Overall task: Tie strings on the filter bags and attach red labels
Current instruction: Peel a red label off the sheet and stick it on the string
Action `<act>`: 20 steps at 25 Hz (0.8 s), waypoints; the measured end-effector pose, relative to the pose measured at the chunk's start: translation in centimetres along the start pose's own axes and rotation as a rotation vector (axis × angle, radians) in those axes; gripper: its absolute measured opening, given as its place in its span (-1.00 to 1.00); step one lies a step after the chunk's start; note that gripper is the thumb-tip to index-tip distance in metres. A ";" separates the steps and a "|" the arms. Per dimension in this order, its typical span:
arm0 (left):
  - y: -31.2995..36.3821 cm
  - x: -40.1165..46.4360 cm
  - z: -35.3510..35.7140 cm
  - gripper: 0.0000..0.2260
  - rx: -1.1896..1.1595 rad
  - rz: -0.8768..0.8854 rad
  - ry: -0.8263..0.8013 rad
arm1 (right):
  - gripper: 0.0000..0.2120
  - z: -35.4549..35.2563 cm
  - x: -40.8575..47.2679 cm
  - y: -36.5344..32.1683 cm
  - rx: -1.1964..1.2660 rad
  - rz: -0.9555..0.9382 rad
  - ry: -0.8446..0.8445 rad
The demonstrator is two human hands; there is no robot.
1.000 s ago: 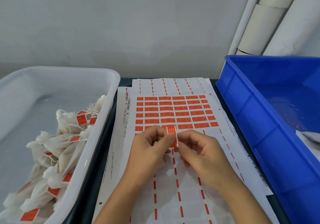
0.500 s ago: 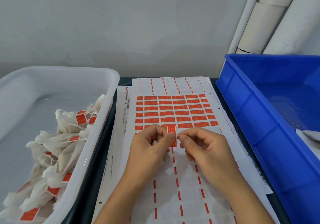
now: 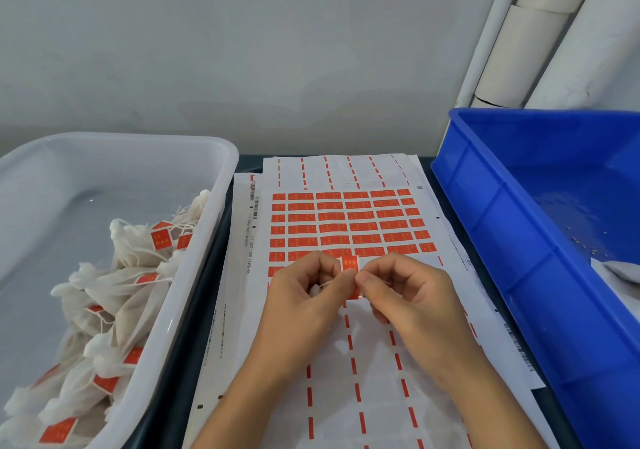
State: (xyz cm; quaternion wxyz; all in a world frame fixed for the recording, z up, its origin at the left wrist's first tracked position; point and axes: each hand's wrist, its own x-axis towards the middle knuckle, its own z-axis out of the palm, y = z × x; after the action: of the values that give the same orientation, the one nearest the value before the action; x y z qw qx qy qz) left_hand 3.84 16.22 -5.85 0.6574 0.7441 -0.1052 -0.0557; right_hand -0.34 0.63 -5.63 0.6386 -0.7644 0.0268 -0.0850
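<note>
I pinch one red label [image 3: 349, 264] between my left hand [image 3: 304, 296] and right hand [image 3: 405, 296], its long axis upright, a thin white string [image 3: 327, 284] crossing from the left hand. The sheet [image 3: 346, 226] lies just beyond; many finished bags [image 3: 114, 296] sit left.

A dark table [image 3: 194, 362] carries a white bin [image 3: 194, 265] at the left, a blue crate [image 3: 512, 275] at the right, and between them a stack of label sheets [image 3: 346, 220] lying flat, the top one partly stripped of its red labels.
</note>
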 end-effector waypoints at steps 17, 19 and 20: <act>0.0 -0.6 0.4 -0.81 0.226 0.248 0.099 | -0.86 -0.4 0.3 0.2 -0.030 0.065 0.067; 0.0 -0.7 0.5 -0.84 0.277 0.254 0.091 | -0.88 -0.6 0.2 0.1 -0.033 0.057 0.068; -0.1 -0.6 0.5 -0.85 0.290 0.256 0.089 | -0.90 -0.7 0.2 0.1 -0.043 0.054 0.071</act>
State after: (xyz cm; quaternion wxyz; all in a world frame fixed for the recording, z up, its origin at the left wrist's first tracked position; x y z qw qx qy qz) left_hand 3.12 15.94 -6.05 0.5491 0.8132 -0.1769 0.0771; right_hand -0.21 -0.11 -5.60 0.6228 -0.7733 0.0719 -0.0942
